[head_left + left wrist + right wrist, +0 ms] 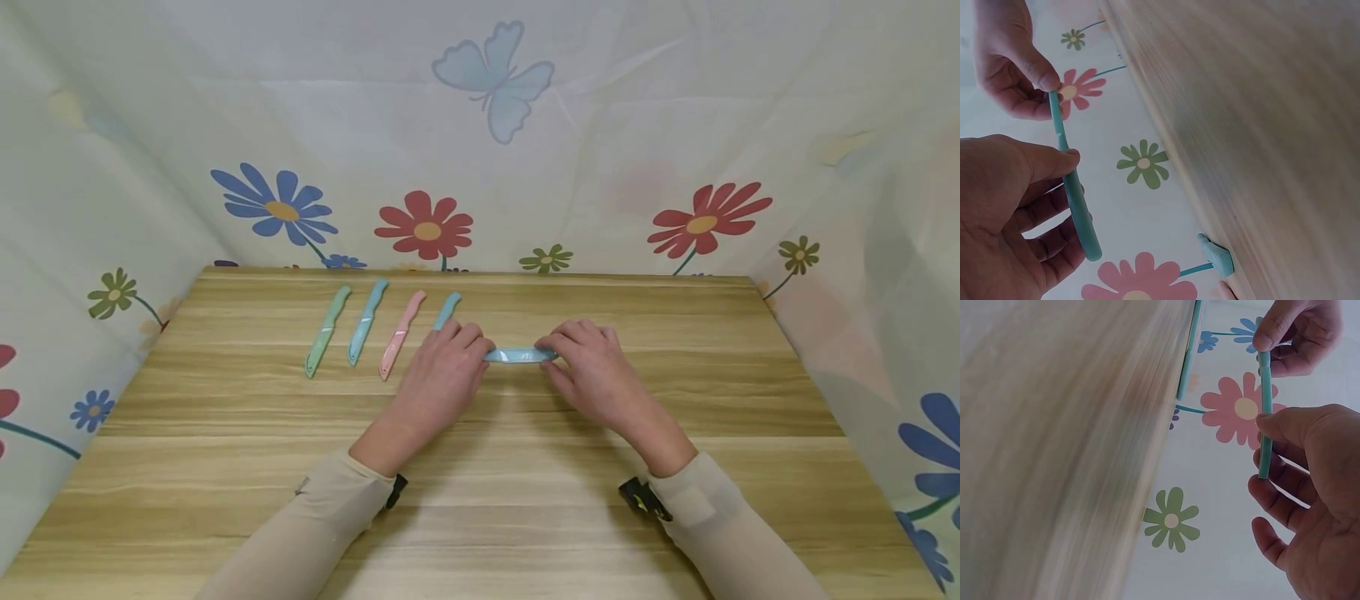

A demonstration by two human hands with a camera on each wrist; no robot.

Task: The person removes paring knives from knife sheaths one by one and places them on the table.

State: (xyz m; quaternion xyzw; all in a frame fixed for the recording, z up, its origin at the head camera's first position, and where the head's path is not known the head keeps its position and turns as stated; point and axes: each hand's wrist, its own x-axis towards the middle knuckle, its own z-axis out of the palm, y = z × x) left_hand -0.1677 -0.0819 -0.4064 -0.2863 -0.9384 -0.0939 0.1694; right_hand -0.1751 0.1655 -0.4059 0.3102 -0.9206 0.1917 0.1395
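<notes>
A light blue knife in a matching sheath (519, 356) is held level over the table between both hands. My left hand (445, 372) grips its handle (1077, 203), thumb on one side and fingers curled on the other. My right hand (602, 379) pinches the sheathed blade end (1265, 453) between thumb and fingers. In the head view, the fingertips of both hands hide the ends of the knife. Close to the left hand lies another blue knife (447, 309), its lower part covered by that hand.
Left of the hands, a green knife (326, 332), a blue knife (367, 323) and a pink knife (402, 335) lie side by side, handles toward the back. The wooden table (517, 517) ends at a flower-printed curtain (600, 167) behind it.
</notes>
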